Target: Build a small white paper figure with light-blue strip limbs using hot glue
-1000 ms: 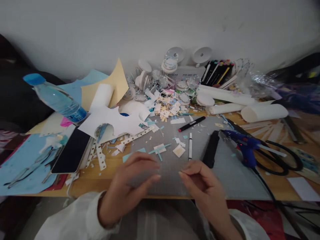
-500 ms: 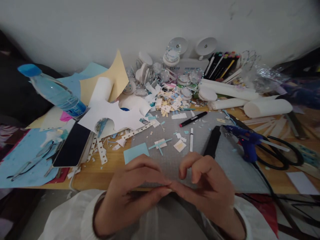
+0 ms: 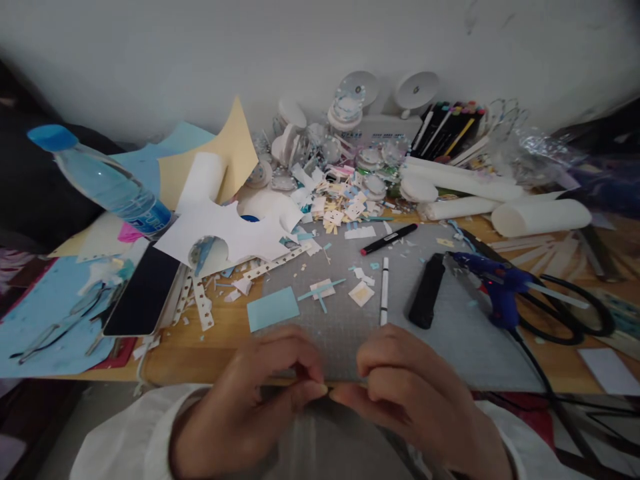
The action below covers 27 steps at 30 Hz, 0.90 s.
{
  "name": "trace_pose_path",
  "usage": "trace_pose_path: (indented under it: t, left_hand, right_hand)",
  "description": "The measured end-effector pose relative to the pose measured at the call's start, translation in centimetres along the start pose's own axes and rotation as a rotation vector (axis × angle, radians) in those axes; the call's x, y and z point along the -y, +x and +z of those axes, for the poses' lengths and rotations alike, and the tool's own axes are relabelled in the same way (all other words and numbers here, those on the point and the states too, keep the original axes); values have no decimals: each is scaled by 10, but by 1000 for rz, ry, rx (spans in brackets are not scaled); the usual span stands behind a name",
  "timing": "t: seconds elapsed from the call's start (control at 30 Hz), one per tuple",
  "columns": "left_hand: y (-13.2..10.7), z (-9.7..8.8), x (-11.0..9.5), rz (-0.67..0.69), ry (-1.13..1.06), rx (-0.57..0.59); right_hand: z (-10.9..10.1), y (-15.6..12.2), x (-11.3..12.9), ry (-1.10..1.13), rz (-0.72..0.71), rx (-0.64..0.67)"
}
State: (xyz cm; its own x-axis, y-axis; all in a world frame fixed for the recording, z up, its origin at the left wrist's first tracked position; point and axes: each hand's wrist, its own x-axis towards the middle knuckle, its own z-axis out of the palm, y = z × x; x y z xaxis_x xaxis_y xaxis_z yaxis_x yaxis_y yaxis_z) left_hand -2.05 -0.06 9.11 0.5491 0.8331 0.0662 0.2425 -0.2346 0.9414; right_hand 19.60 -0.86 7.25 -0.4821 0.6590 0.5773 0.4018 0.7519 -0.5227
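Observation:
Low in front of the desk's edge, my left hand [image 3: 255, 393] is pinched, thumb against forefinger; anything between the tips is too small to make out. Close to its tips points the thumb of my right hand [image 3: 417, 393], whose fingers are curled in, hiding whatever they may hold. Beyond the hands on the grey cutting mat [image 3: 345, 340] lie a light blue paper rectangle [image 3: 273, 309], a small cross of blue strips [image 3: 320, 291] over a pale paper piece, and a cream paper square [image 3: 361, 293]. A white pen [image 3: 385, 293] and a black utility knife [image 3: 428, 293] lie nearer my right hand.
A blue glue gun [image 3: 500, 287] with its cable sits at the right. A leaning water bottle [image 3: 110, 183], a phone [image 3: 144, 290] and cut white paper [image 3: 250, 233] fill the left. Small paper pieces [image 3: 340, 207] are heaped behind the mat, near a black marker [image 3: 389, 239].
My hands have come slightly lower, and a small gap now shows between their tips. The right fingers have curled in further, uncovering the lower ends of the white pen and utility knife.

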Motion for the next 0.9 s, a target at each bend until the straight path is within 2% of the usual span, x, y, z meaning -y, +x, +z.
trace_pose_path:
  t: [0.17,0.37,0.47,0.57,0.7,0.77,0.8,0.9]
  left_hand:
    - [-11,-17,15,-40,204,-170]
    - [-18,-41,57,-76,554,-415]
    - [-18,-50,75,-94,703,-494]
    - [-16,-56,85,-101,823,-545]
    - [-11,-61,87,-67,1029,-638]
    - [-9,-59,87,14,1070,-626]
    - [-9,-57,87,59,1057,-565]
    - [-11,-42,89,149,994,-244]
  right_hand:
    - [-14,-20,-9,-120,148,-45]
    - [-22,-69,-31,-339,423,-104]
    - [-24,-87,-39,-391,568,-170]
    - [-29,-96,-49,-435,711,-276]
    - [-32,-91,-68,-516,880,-365]
    - [-30,-84,-79,-531,909,-375]
    - [-27,-79,-85,-536,912,-375]
    - [-16,-68,-99,-609,919,-359]
